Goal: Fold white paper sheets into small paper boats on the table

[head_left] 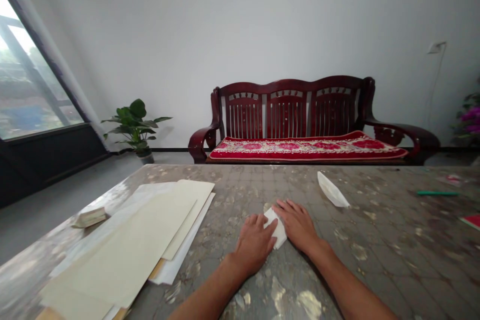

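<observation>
A small piece of folded white paper (279, 234) lies on the patterned tabletop between my hands. My left hand (255, 237) rests on its left side, palm down, with the fingers slightly bent and the thumb across the paper. On the right side, my right hand (299, 223) lies nearly flat, its fingers stretched toward the far end of the paper. Both hands touch the paper and cover part of it. Farther back to the right is a separate white folded paper piece (332, 190), shaped like a narrow boat and apart from my hands.
Large cream and white sheets (131, 245) overlap on the table's left, beside a small stack of paper (89, 217). A green pen-like stick (437, 193) and a red item (471, 221) lie at the right. Beyond the table stand a wooden bench (287, 110) and a potted plant (137, 125).
</observation>
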Demonstrator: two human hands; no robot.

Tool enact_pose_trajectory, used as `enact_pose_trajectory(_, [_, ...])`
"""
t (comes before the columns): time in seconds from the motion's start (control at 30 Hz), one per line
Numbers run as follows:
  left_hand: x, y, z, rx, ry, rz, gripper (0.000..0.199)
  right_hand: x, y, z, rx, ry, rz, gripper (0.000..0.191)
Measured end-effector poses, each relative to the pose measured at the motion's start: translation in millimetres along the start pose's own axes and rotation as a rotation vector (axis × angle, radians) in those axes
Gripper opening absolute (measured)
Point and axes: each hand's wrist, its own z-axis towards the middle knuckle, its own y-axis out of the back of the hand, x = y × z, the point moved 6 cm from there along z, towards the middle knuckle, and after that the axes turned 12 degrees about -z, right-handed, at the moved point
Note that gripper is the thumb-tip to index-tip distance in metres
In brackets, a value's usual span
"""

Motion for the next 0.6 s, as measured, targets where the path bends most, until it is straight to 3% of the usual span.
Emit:
enact_pose_trajectory(0.33, [2.4, -1.0, -3.3, -0.018, 0.030, -0.005, 0.045, -7.0, -1.4, -0.8, -0.011, -0.146, 0.002, 0.052])
enact_pose_trajectory(0.6, [12.4, -14.3, -3.4, -0.012, 0.035, 0.034, 0.048, -15.6, -7.8, -3.5, 0.077, -0.020, 0.046, 0.051])
